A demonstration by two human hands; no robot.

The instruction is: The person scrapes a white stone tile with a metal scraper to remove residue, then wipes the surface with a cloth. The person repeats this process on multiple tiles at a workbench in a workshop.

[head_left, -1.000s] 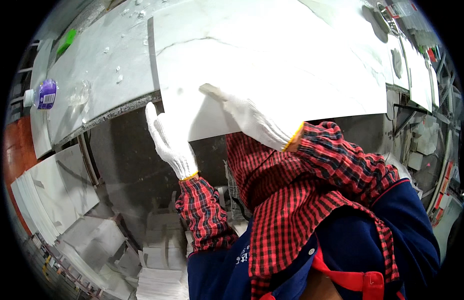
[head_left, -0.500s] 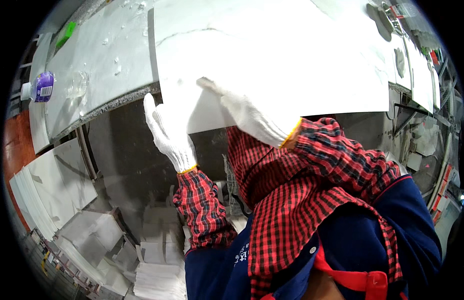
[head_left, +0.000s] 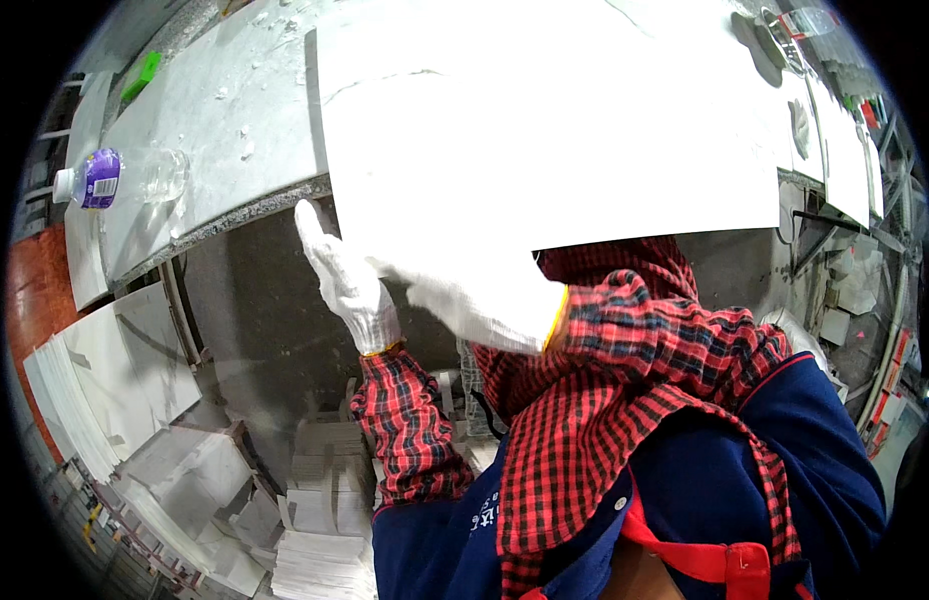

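Though the left hand (head_left: 347, 285) and right hand (head_left: 485, 303) sit close together by a marble-look slab (head_left: 555, 130), any grip is unclear. Even support should spare edges.

The marble-look slab (head_left: 555, 130) runs out of view at the top; left of it, white crumbs (head_left: 248, 150) are too small to identify; whether the left fingers (head_left: 309, 222) touch it is unclear

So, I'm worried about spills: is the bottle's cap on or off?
On: the white cap shows at the neck end of the bottle, beyond its purple label.
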